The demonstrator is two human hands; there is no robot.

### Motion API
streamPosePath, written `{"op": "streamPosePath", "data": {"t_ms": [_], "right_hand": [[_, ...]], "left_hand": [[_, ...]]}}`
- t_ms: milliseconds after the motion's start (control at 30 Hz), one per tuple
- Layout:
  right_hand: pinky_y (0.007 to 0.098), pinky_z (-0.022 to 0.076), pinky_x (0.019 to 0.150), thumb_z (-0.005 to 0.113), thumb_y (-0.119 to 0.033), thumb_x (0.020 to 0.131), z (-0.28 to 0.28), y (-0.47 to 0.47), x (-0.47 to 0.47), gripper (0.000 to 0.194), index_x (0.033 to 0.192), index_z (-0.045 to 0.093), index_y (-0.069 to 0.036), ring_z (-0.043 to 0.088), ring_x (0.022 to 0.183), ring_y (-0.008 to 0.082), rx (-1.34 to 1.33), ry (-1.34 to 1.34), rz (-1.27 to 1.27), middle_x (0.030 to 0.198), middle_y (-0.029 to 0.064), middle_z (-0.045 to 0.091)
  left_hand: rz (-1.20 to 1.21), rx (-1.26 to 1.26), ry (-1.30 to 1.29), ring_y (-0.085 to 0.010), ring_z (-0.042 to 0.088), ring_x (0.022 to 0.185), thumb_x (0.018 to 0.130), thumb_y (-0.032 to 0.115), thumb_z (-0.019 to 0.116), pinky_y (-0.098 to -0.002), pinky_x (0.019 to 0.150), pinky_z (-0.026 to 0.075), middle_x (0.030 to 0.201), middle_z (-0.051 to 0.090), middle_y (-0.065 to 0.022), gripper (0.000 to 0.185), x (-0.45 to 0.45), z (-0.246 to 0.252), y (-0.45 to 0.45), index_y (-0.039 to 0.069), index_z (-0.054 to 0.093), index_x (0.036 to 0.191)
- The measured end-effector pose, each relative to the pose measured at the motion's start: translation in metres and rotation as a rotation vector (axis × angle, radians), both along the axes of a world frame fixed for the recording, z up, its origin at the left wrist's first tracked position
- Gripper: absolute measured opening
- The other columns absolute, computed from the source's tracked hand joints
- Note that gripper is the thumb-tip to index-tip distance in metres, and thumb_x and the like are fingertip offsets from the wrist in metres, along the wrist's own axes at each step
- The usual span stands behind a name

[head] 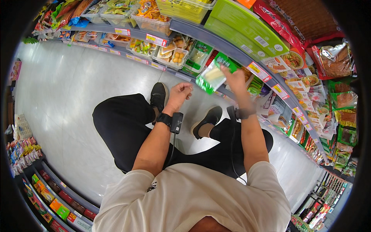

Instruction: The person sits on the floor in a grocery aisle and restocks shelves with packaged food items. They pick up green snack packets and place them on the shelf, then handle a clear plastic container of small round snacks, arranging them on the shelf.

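Note:
Between the thumb and fingers of my right hand (236, 79) is a green-and-white plastic food packet (213, 76) with a clear window and pale contents, slightly blurred. It hangs tilted in front of the lower shelf. A similar green packet (199, 55) lies on that shelf, just beyond the held one. My left hand (180, 94) is in the air over the floor, left of the packet, fingers curled and apart from any goods. Whether anything small sits in those fingers cannot be made out. Each wrist wears a black strap with a cabled device.
A curved grey shelf edge (214, 37) with price tags runs above the lower shelf. Clear tubs (152, 21) of wrapped snacks and green boxes (246, 27) stand on it. Vacuum-packed foods (307, 84) fill the right side. Another shelf unit (55, 197) stands at lower left beyond the grey floor (66, 87).

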State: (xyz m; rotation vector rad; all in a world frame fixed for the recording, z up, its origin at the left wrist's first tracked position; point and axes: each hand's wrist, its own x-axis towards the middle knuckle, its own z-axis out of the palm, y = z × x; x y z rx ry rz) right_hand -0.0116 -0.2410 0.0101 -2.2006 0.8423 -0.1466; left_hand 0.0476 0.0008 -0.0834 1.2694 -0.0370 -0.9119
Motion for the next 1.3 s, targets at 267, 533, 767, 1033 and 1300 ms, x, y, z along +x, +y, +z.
{"op": "streamPosePath", "data": {"t_ms": [267, 533, 767, 1033, 1300], "right_hand": [[0.0388, 0.0518, 0.072, 0.067, -0.04, 0.087, -0.062, -0.008, 0.078, 0.041, 0.093, 0.069, 0.001, 0.066, 0.066, 0.0307, -0.312, -0.169, 0.07, 0.07, 0.0164, 0.067], [0.045, 0.0523, 0.076, 0.066, -0.033, 0.085, -0.089, -0.008, 0.109, 0.032, 0.095, 0.071, -0.003, 0.066, 0.081, 0.0382, -0.517, 0.048, 0.374, 0.087, 0.0214, 0.068], [0.0472, 0.0542, 0.073, 0.062, -0.036, 0.088, -0.085, -0.015, 0.124, 0.028, 0.106, 0.072, -0.016, 0.067, 0.082, 0.0354, -0.729, 0.285, 0.475, 0.091, 0.0158, 0.07], [0.0483, 0.054, 0.072, 0.06, -0.037, 0.09, -0.088, -0.019, 0.133, 0.03, 0.102, 0.071, -0.012, 0.067, 0.084, 0.0356, -0.79, 0.433, 0.559, 0.094, 0.013, 0.07], [0.045, 0.0534, 0.08, 0.069, -0.035, 0.086, -0.085, -0.035, 0.131, 0.036, 0.111, 0.069, -0.011, 0.066, 0.096, 0.0342, -0.962, 0.041, 0.463, 0.108, 0.0131, 0.068]], "left_hand": [[-0.023, -0.032, -0.094, -0.0141, 0.064, 0.081, 0.091, 0.012, 0.064, -0.0273, 0.072, 0.053, 0.095, 0.068, -0.0057, 0.025, 0.0, -0.005, -0.012, -0.002, 0.064, 0.112], [-0.094, 0.393, -0.706, -0.0178, 0.063, 0.082, 0.087, 0.009, 0.059, -0.0307, 0.073, 0.05, 0.094, 0.068, -0.0095, 0.026, 0.044, 0.002, -0.06, -0.002, 0.065, 0.11], [-0.197, 0.397, -0.732, -0.0344, 0.064, 0.084, 0.076, 0.009, 0.069, -0.0379, 0.077, 0.052, 0.091, 0.066, -0.0218, 0.024, 0.08, -0.043, -0.109, 0.001, 0.069, 0.099], [-0.391, 0.526, -1.225, -0.0407, 0.064, 0.089, 0.075, 0.022, 0.076, -0.0439, 0.078, 0.053, 0.091, 0.067, -0.0216, 0.035, 0.1, -0.06, -0.119, 0.002, 0.069, 0.104], [-0.465, 0.54, -1.196, -0.0373, 0.069, 0.084, 0.074, 0.023, 0.063, -0.046, 0.071, 0.055, 0.087, 0.07, -0.0191, 0.022, 0.123, -0.096, -0.149, 0.006, 0.073, 0.083]]}}
